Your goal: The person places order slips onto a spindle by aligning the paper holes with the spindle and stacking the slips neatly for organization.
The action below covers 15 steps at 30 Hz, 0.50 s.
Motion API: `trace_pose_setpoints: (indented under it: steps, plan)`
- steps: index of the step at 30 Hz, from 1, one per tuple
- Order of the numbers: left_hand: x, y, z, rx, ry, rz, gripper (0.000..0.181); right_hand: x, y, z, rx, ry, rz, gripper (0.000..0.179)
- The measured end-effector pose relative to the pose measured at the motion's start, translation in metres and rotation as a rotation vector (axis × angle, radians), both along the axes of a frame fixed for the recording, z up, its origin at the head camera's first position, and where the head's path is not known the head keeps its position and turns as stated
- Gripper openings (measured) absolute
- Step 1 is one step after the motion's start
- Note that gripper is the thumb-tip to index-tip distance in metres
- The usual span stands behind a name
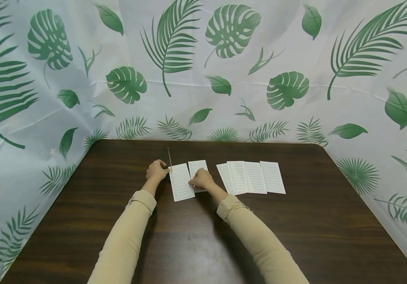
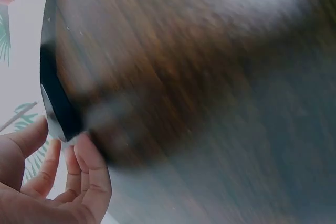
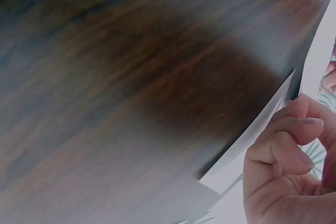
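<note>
A white card printed with lines is held between the two hands, tilted slightly on the left of the card row. My left hand pinches its upper left corner, where thumb and fingertips meet the edge in the left wrist view. A thin straight rod rises at that same corner. My right hand pinches the card's right edge, and its other fingers are curled in the right wrist view. Beneath the right hand, a second lined card lies on the table, partly covered by that hand.
Several more lined cards lie on the dark wooden table to the right, some overlapping. A black item shows partly beside the left hand. White sheeting with green leaves hangs behind the table.
</note>
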<state>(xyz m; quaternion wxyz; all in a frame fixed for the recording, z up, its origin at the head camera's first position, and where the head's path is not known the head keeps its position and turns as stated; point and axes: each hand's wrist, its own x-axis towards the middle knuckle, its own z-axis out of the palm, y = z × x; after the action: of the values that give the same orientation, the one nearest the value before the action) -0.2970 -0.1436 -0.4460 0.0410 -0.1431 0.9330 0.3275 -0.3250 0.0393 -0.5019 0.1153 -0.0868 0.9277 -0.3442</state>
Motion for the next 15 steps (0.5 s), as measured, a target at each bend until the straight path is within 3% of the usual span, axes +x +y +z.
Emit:
trace_pose_setpoints:
  steps: [2, 5, 11, 15]
  plan:
    - [0.002, -0.004, 0.0, 0.005, 0.013, -0.025, 0.031, 0.019, -0.003, 0.032, 0.043, -0.071, -0.039, 0.022]
    - [0.004, -0.011, -0.001, 0.021, 0.056, -0.097, 0.032, 0.032, -0.002, 0.047, 0.034, -0.047, -0.035, 0.022]
    - [0.006, -0.021, -0.007, 0.053, 0.121, -0.295, 0.037, 0.037, 0.008, 0.055, -0.004, -0.056, -0.022, 0.02]
    - [0.006, -0.024, -0.008, 0.074, 0.109, -0.357, 0.043, 0.03, 0.016, 0.054, -0.056, -0.081, -0.009, 0.016]
